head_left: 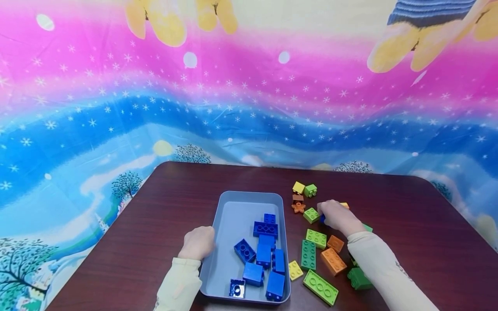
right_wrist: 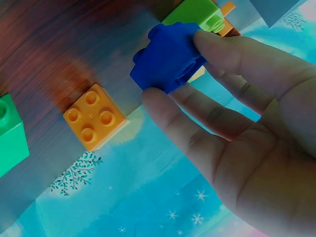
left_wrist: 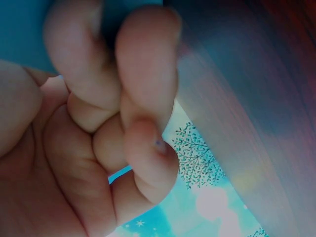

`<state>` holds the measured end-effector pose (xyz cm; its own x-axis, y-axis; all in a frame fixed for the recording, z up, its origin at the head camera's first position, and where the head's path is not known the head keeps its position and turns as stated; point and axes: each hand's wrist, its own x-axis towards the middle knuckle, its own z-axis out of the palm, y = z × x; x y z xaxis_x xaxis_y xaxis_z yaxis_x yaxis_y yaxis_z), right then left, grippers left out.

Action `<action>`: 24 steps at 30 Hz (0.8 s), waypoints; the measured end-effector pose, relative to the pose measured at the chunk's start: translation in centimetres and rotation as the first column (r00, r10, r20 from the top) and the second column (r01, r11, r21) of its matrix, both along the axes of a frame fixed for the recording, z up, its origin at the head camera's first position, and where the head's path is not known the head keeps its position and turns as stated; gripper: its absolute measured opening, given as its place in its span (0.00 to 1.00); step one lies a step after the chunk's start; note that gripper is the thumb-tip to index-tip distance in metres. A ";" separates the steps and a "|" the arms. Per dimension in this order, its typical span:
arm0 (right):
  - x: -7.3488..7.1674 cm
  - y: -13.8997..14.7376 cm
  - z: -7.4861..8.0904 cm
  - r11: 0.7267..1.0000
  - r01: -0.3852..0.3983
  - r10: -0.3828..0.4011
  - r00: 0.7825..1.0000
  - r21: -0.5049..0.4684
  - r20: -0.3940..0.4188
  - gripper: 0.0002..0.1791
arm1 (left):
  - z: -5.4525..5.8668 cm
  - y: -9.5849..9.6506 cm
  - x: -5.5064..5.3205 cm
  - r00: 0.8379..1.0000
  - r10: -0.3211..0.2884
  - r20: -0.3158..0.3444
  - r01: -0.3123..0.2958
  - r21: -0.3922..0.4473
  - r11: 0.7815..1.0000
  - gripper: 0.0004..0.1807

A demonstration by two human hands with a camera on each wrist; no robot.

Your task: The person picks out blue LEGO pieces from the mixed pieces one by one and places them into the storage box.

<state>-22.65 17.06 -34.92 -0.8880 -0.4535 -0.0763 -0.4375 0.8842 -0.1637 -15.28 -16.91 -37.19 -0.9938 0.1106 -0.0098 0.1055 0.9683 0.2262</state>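
Note:
My left hand (head_left: pixel 197 242) grips the left rim of a grey tray (head_left: pixel 231 231). In the left wrist view its fingers (left_wrist: pixel 148 64) are curled, and the tray's wall (left_wrist: pixel 24 34) shows at the upper left. Several blue bricks (head_left: pixel 253 274) lie inside the tray, mostly toward its right side. To the right of the tray, my right hand (head_left: pixel 339 216) pinches a blue toy brick (right_wrist: pixel 168 59) between thumb and fingertips. The head view shows only a sliver of that brick, beside a lime brick (head_left: pixel 311 215).
Right of the tray lie loose bricks: a dark green one (head_left: pixel 308 255), an orange one (head_left: pixel 333 261), a long lime one (head_left: pixel 320 287) and a yellow one (head_left: pixel 295 271). A brown piece (head_left: pixel 298 198) lies farther back. A printed cloth (head_left: pixel 249 108) hangs behind the table (head_left: pixel 171 194).

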 end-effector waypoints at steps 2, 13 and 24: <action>0.0 -0.1 0.0 1.000 0.007 -0.007 1.000 -0.004 0.002 0.09 | 0.0 0.0 0.0 1.000 0.001 0.001 -0.001 -0.001 1.000 0.14; 0.2 -0.6 0.1 1.000 0.012 -0.012 1.000 -0.014 -0.025 0.09 | -0.2 -0.1 -0.1 1.000 0.001 0.005 -0.001 -0.002 1.000 0.14; 0.5 -1.0 0.1 1.000 0.010 -0.010 0.999 -0.006 -0.042 0.08 | -0.2 -0.1 -0.1 1.000 0.002 0.004 -0.002 -0.007 1.000 0.13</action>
<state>-22.18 16.02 -34.80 -0.8947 -0.4452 -0.0360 -0.4356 0.8875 -0.1501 -15.38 -16.96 -37.36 -0.9940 0.1084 -0.0147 0.1025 0.9702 0.2198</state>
